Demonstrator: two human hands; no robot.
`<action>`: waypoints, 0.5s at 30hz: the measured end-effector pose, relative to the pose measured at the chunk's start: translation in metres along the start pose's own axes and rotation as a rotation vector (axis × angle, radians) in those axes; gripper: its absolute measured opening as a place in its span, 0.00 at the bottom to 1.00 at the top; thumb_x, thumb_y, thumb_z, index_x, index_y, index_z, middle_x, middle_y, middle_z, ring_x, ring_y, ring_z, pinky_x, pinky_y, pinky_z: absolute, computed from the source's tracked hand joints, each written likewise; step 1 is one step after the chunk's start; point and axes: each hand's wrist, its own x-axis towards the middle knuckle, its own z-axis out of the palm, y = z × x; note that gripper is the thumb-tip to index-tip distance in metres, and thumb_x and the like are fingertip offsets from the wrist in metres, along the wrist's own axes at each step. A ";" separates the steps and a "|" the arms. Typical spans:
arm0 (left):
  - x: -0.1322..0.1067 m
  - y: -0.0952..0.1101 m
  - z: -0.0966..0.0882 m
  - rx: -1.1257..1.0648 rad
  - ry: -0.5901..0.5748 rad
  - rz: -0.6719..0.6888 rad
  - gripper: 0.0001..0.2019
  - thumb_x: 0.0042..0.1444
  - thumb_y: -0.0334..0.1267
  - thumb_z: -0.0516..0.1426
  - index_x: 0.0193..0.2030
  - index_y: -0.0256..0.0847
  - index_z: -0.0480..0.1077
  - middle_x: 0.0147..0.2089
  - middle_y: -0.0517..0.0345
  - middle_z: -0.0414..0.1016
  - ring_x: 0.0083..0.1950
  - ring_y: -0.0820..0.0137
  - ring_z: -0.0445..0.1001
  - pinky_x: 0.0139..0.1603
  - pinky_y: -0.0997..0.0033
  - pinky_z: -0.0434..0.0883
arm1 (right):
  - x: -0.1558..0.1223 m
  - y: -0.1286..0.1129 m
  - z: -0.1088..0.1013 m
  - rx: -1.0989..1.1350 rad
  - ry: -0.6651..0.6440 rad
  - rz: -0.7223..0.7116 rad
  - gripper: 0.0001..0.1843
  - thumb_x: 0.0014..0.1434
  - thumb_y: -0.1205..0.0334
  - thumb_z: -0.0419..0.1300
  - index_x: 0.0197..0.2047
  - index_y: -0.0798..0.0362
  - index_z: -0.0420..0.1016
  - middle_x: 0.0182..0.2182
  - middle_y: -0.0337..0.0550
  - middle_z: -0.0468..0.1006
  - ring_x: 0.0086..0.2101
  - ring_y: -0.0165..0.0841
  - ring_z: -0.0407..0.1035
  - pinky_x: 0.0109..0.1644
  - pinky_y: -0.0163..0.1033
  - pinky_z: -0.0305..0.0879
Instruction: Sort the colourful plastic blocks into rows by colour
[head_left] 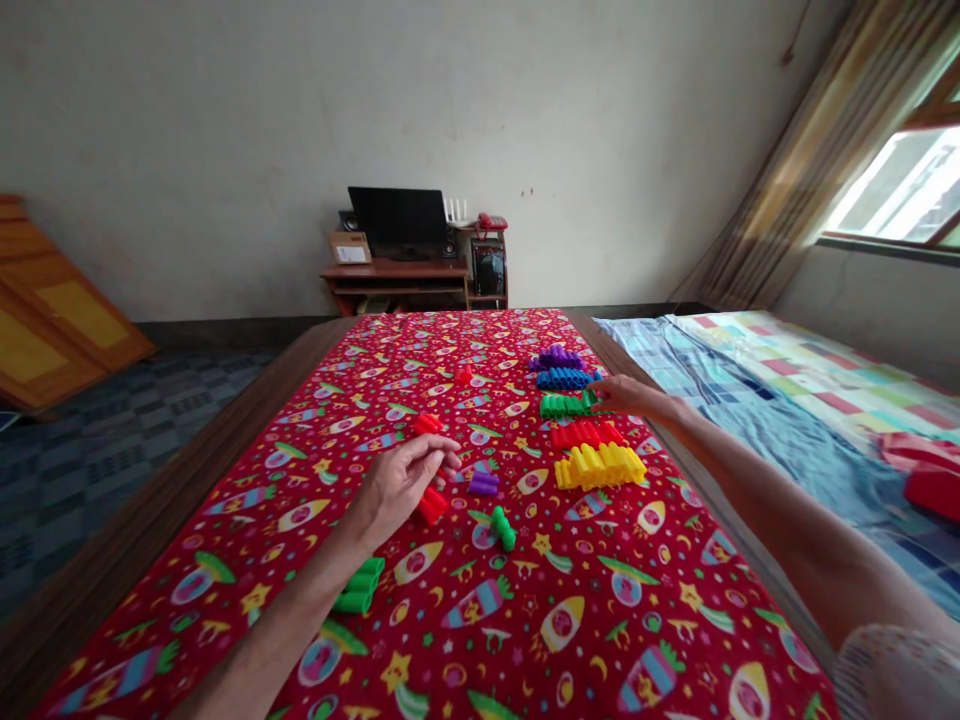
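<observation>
My right hand (628, 395) reaches to the far right of the table. Its fingertips pinch a green ribbed plastic block (589, 399) at the right end of a green row of blocks (561, 406). My left hand (405, 475) hovers over the middle with its fingers curled together; whatever they hold, if anything, is hidden. Close to it are a red block (428, 424) beyond the fingers and another red block (431, 507) partly behind the hand. A purple block (484, 484) and a green knobbly piece (503, 528) lie to its right. Green blocks (361, 586) lie beside my left forearm.
Purple (556, 358), blue (568, 379), red (587, 434) and yellow rows (600, 466) line the right side of the red patterned tablecloth (480, 650). A small red block (464, 374) lies farther back. A bed (720, 400) adjoins the right; a monitor desk (405, 270) stands beyond.
</observation>
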 end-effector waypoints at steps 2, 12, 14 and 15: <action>0.000 0.000 -0.001 0.031 -0.039 0.020 0.15 0.60 0.46 0.52 0.43 0.38 0.73 0.37 0.53 0.80 0.35 0.67 0.79 0.38 0.66 0.78 | 0.004 0.001 0.002 0.038 -0.028 -0.009 0.16 0.56 0.59 0.61 0.45 0.58 0.78 0.21 0.38 0.72 0.22 0.27 0.62 0.27 0.32 0.53; -0.020 -0.010 0.041 0.427 -0.497 0.386 0.19 0.56 0.29 0.56 0.54 0.45 0.71 0.57 0.53 0.74 0.60 0.65 0.70 0.62 0.62 0.67 | 0.004 0.002 -0.012 0.156 0.097 -0.001 0.25 0.59 0.52 0.56 0.51 0.62 0.77 0.16 0.34 0.66 0.20 0.26 0.57 0.26 0.32 0.50; -0.024 -0.013 0.049 0.434 -0.508 0.384 0.19 0.56 0.26 0.55 0.52 0.44 0.72 0.55 0.53 0.75 0.57 0.66 0.71 0.59 0.64 0.69 | 0.000 -0.006 -0.024 0.163 0.192 0.008 0.25 0.61 0.53 0.53 0.50 0.63 0.77 0.16 0.35 0.65 0.19 0.25 0.57 0.27 0.33 0.50; -0.025 -0.013 0.053 0.432 -0.482 0.352 0.17 0.55 0.26 0.55 0.50 0.44 0.73 0.52 0.53 0.77 0.55 0.65 0.73 0.57 0.64 0.70 | -0.003 -0.013 -0.030 0.165 0.228 0.006 0.24 0.62 0.54 0.53 0.50 0.64 0.78 0.17 0.35 0.66 0.19 0.25 0.57 0.27 0.33 0.50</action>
